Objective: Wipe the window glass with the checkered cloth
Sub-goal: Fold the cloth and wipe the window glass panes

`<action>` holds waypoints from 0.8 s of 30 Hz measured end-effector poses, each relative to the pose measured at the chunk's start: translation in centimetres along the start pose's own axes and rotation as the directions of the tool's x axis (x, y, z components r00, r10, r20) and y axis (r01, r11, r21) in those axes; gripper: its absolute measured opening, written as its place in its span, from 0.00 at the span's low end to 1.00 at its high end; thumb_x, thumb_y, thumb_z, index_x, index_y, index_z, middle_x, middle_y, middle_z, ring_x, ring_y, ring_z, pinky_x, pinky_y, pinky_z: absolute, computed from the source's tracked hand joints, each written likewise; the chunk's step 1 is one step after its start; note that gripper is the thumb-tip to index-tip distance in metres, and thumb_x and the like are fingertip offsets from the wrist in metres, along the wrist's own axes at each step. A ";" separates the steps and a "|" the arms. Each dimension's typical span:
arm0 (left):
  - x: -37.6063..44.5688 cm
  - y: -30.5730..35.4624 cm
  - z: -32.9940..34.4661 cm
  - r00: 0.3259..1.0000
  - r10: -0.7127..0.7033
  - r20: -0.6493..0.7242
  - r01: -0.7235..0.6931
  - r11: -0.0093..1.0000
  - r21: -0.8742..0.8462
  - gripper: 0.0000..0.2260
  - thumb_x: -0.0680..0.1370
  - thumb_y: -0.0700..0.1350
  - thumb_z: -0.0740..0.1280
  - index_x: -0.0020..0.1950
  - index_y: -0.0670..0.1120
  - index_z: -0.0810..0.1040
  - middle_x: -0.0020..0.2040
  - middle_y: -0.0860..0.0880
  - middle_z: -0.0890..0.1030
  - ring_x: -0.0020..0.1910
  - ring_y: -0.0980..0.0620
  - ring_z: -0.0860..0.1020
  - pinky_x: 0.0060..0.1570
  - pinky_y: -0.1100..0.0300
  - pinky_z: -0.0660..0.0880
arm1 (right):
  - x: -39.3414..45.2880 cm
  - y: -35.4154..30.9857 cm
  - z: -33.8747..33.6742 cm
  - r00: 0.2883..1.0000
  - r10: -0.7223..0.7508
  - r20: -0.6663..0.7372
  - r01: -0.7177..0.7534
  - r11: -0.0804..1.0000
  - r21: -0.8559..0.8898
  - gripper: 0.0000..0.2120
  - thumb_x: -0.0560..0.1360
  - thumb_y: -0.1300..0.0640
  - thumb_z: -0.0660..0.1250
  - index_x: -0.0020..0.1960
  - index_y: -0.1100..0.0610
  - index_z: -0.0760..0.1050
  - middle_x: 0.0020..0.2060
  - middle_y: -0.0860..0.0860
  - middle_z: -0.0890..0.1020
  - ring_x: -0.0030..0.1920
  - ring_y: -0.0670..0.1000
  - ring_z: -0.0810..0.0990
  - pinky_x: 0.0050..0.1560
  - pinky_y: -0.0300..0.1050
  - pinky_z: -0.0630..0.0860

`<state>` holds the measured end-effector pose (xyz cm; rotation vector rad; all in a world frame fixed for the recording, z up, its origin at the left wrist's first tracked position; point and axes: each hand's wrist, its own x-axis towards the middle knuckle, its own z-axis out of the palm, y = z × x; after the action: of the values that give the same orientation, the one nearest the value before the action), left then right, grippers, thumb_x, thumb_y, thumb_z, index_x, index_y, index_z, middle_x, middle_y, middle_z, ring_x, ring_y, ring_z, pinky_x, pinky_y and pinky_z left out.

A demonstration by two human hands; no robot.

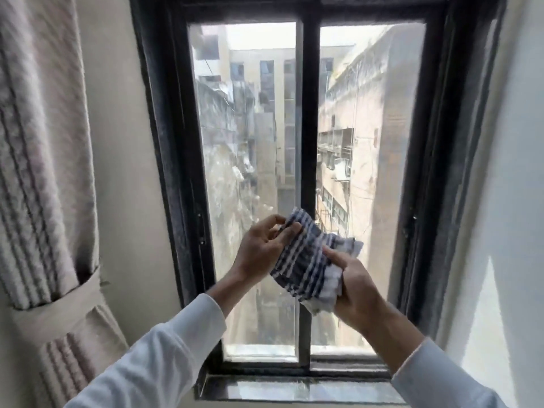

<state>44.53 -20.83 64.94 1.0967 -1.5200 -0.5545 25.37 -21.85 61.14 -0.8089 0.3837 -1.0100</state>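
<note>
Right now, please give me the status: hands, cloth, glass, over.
Left hand and right hand both grip the checkered cloth, bunched. Cloth held in front of the window glass, contact unclear. Nothing in the way.

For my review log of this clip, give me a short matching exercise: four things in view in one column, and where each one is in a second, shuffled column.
Things:
1. checkered cloth
2. curtain
3. window sill
4. centre bar of the window frame

Places:
A. hanging at the left edge of the view, tied back
B. running upright between the two panes
C. held between both hands, in front of the lower glass
D. along the bottom, below the glass

Pairs: 1-C, 2-A, 3-D, 4-B

The left hand and the right hand both have a grip on the cloth.
</note>
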 end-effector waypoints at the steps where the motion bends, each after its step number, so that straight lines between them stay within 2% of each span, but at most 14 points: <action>1: 1.4 -0.7 -2.0 0.995 0.067 -0.072 -0.057 0.990 0.129 0.11 0.86 0.56 0.70 0.56 0.50 0.86 0.47 0.48 0.91 0.46 0.46 0.91 0.45 0.48 0.90 | 1.7 0.9 0.6 0.999 -0.024 -0.031 0.025 0.999 0.024 0.22 0.85 0.53 0.61 0.76 0.61 0.72 0.56 0.65 0.89 0.51 0.63 0.91 0.44 0.58 0.88; 3: 5.0 -2.1 -6.6 0.932 0.268 -0.245 -0.128 0.874 0.469 0.12 0.85 0.59 0.69 0.56 0.53 0.86 0.50 0.53 0.90 0.53 0.50 0.88 0.51 0.49 0.88 | 5.3 3.0 1.1 0.975 -0.137 -0.176 0.144 0.989 0.030 0.20 0.84 0.53 0.65 0.73 0.62 0.76 0.57 0.65 0.89 0.50 0.65 0.90 0.38 0.55 0.88; 4: 7.3 -2.8 -8.9 0.866 0.396 -0.305 -0.136 0.773 0.619 0.13 0.85 0.59 0.69 0.59 0.52 0.86 0.57 0.52 0.89 0.60 0.48 0.85 0.58 0.48 0.85 | 7.4 4.0 1.3 0.909 -0.275 -0.314 0.270 0.961 -0.062 0.16 0.84 0.53 0.67 0.68 0.60 0.81 0.53 0.61 0.90 0.46 0.63 0.91 0.37 0.53 0.87; 6: 12.2 -3.6 -12.9 0.746 0.589 -0.311 -0.112 0.571 0.813 0.18 0.85 0.58 0.70 0.67 0.47 0.84 0.70 0.46 0.83 0.72 0.41 0.79 0.68 0.42 0.79 | 11.6 5.2 2.6 0.632 -0.661 -0.405 0.526 0.749 -0.402 0.10 0.83 0.54 0.70 0.60 0.47 0.87 0.49 0.47 0.91 0.53 0.59 0.91 0.47 0.45 0.86; 8: 16.9 -3.8 -15.5 0.688 0.680 -0.254 -0.098 0.433 0.896 0.25 0.85 0.61 0.69 0.74 0.44 0.81 0.79 0.41 0.77 0.81 0.36 0.74 0.75 0.41 0.75 | 15.6 5.6 4.3 0.394 -0.918 -0.036 0.592 0.284 -0.754 0.20 0.82 0.59 0.64 0.66 0.41 0.85 0.66 0.44 0.87 0.74 0.55 0.81 0.73 0.42 0.76; 9: 18.8 -3.8 -16.3 0.675 0.698 -0.240 -0.091 0.402 0.911 0.28 0.86 0.63 0.66 0.78 0.45 0.79 0.83 0.41 0.73 0.85 0.37 0.70 0.80 0.41 0.72 | 18.1 5.3 4.5 0.340 -0.904 0.259 0.524 -0.047 -0.851 0.26 0.80 0.64 0.61 0.74 0.47 0.81 0.76 0.50 0.81 0.81 0.57 0.73 0.82 0.47 0.68; 10: 20.4 -3.8 -16.8 0.662 0.709 -0.246 -0.076 0.389 0.918 0.29 0.88 0.63 0.62 0.82 0.45 0.75 0.87 0.41 0.68 0.87 0.38 0.66 0.83 0.41 0.68 | 20.7 4.2 4.5 0.346 -0.801 0.488 0.422 -0.332 -0.844 0.32 0.76 0.65 0.60 0.79 0.55 0.75 0.82 0.55 0.72 0.85 0.58 0.66 0.86 0.53 0.61; 11: 21.6 -3.9 -17.2 0.649 0.714 -0.262 -0.060 0.392 0.918 0.31 0.89 0.63 0.58 0.86 0.45 0.69 0.89 0.41 0.63 0.89 0.39 0.62 0.86 0.42 0.64 | 23.1 2.9 4.5 0.376 -0.703 0.604 0.344 -0.499 -0.795 0.35 0.75 0.64 0.63 0.82 0.58 0.70 0.86 0.53 0.64 0.86 0.59 0.63 0.86 0.57 0.59; 12: 22.4 -4.1 -17.5 0.640 0.714 -0.283 -0.051 0.408 0.912 0.32 0.90 0.63 0.54 0.88 0.44 0.64 0.90 0.41 0.59 0.90 0.39 0.59 0.87 0.43 0.61 | 25.0 2.0 4.4 0.410 -0.649 0.641 0.294 -0.571 -0.766 0.36 0.76 0.59 0.66 0.84 0.57 0.67 0.88 0.48 0.57 0.85 0.58 0.64 0.84 0.57 0.61; 15: 23.8 -4.7 -17.6 0.634 0.705 -0.317 -0.051 0.448 0.893 0.34 0.90 0.62 0.46 0.90 0.41 0.57 0.91 0.40 0.56 0.91 0.40 0.56 0.89 0.45 0.56 | 28.2 3.4 2.9 0.481 -0.619 0.621 0.178 -0.625 -0.761 0.34 0.85 0.42 0.62 0.87 0.49 0.59 0.89 0.47 0.51 0.87 0.57 0.58 0.82 0.60 0.63; 17: 24.1 -5.0 -17.6 0.617 0.719 -0.321 -0.039 0.435 0.900 0.34 0.90 0.60 0.45 0.90 0.41 0.57 0.91 0.41 0.57 0.91 0.42 0.56 0.89 0.45 0.56 | 28.6 7.4 1.8 0.522 -0.451 0.724 0.192 -0.765 -0.615 0.32 0.87 0.38 0.56 0.88 0.47 0.57 0.89 0.49 0.53 0.89 0.54 0.48 0.84 0.64 0.58; 19: 24.1 -5.1 -17.5 0.594 0.733 -0.332 -0.039 0.438 0.898 0.33 0.90 0.58 0.44 0.90 0.41 0.58 0.91 0.42 0.58 0.91 0.42 0.57 0.90 0.46 0.56 | 29.5 8.1 2.9 0.522 -0.284 0.805 0.250 -0.851 -0.462 0.31 0.86 0.39 0.56 0.87 0.44 0.59 0.88 0.47 0.55 0.89 0.49 0.47 0.80 0.58 0.62; 22: 23.9 -5.3 -17.6 0.581 0.750 -0.317 -0.080 0.440 0.894 0.31 0.90 0.56 0.45 0.90 0.41 0.59 0.91 0.42 0.59 0.91 0.42 0.57 0.90 0.47 0.54 | 31.5 2.8 6.9 0.422 -0.475 0.772 0.181 -0.790 -0.585 0.30 0.86 0.44 0.58 0.87 0.45 0.59 0.88 0.47 0.60 0.85 0.52 0.63 0.74 0.56 0.70; 24: 23.9 -5.3 -17.6 0.576 0.749 -0.327 -0.093 0.457 0.884 0.29 0.91 0.54 0.47 0.90 0.41 0.60 0.90 0.42 0.60 0.91 0.42 0.57 0.90 0.47 0.53 | 31.3 0.9 5.8 0.355 -0.676 0.646 0.111 -0.656 -0.747 0.32 0.85 0.46 0.59 0.88 0.48 0.58 0.89 0.50 0.55 0.88 0.56 0.57 0.85 0.60 0.58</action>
<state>64.24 -40.05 77.25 1.2339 -1.2440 1.0278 45.25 -46.19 66.53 -2.7557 1.3791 -2.0353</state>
